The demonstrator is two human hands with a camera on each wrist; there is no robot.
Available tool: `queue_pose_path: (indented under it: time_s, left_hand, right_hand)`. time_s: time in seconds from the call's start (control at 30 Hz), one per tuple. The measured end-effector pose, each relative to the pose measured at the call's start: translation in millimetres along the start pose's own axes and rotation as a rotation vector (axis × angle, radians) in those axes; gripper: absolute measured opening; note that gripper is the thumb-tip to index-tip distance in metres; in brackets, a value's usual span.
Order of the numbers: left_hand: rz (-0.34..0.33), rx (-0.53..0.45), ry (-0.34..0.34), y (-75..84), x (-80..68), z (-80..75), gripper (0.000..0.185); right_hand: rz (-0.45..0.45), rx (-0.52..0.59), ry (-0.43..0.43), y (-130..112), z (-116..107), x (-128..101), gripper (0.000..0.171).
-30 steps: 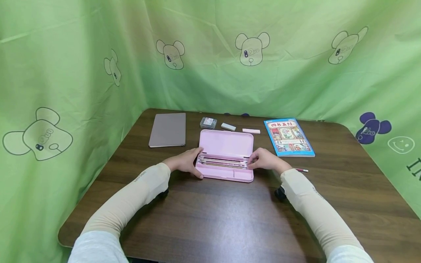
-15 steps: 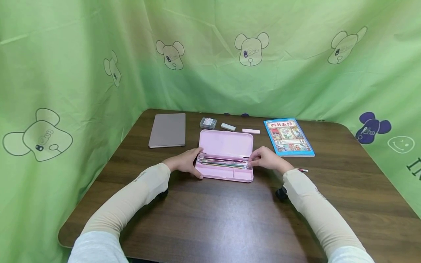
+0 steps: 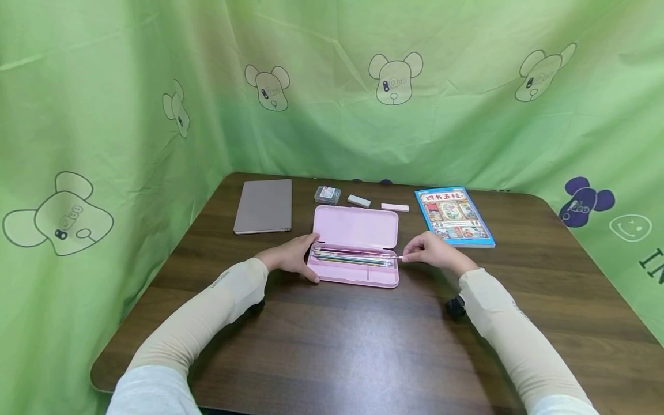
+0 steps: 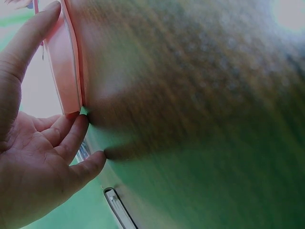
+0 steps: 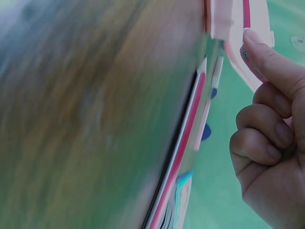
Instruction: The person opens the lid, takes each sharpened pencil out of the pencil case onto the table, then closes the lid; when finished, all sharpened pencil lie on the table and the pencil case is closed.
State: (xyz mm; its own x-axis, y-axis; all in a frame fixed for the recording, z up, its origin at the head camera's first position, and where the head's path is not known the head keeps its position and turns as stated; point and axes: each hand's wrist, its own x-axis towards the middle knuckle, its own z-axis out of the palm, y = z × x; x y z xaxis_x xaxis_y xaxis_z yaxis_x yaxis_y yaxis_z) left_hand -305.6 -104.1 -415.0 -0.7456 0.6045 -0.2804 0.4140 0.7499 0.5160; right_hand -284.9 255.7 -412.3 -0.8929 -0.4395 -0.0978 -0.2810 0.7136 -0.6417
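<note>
A pink pencil case (image 3: 355, 226) lies open on the table, its lid tilted back and several pencils (image 3: 347, 254) lying lengthwise in the long compartment. At its left end my left hand (image 3: 291, 255) holds the case, thumb along the front corner and fingers at the far side; the left wrist view shows the fingertips against the case wall (image 4: 64, 71). Just past the right end, my right hand (image 3: 433, 253) pinches the end of a reddish pencil (image 5: 246, 14) between thumb and index finger, other fingers curled in. The rest of that pencil extends into the case.
Behind the case are a small grey-lidded box (image 3: 328, 195), a white eraser (image 3: 359, 201) and a pink one (image 3: 395, 207). A grey notebook (image 3: 263, 206) lies left, a blue-bordered book (image 3: 455, 214) right. A red-striped pencil (image 5: 178, 152) lies on the table near my right hand.
My right hand has moved right, from inside the case's right end to just beyond it, drawing a pencil's end out past the edge. My left hand stays in place.
</note>
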Motion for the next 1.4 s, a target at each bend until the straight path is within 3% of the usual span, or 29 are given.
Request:
queue_pose_path:
  time_s: [0.37, 0.77, 1.0, 1.4]
  left_hand:
    - [-0.012, -0.010, -0.001, 2.2, -3.0, -1.2, 0.111]
    - [-0.015, -0.007, -0.002, -0.1, -1.6, 0.1, 0.111]
    - [-0.007, 0.004, 0.000, -0.5, -1.1, 0.4, 0.111]
    - [-0.006, 0.001, -0.002, 2.5, -1.1, 0.2, 0.111]
  right_hand:
    - [0.013, -0.019, 0.053, 15.5, -18.2, -20.1, 0.010]
    - [0.036, 0.008, 0.029, 32.3, -30.0, -46.0, 0.014]
    - [0.010, -0.014, 0.074, 48.4, -37.2, -58.9, 0.011]
    - [0.113, -0.054, 0.114, 60.6, -52.7, -80.4, 0.013]
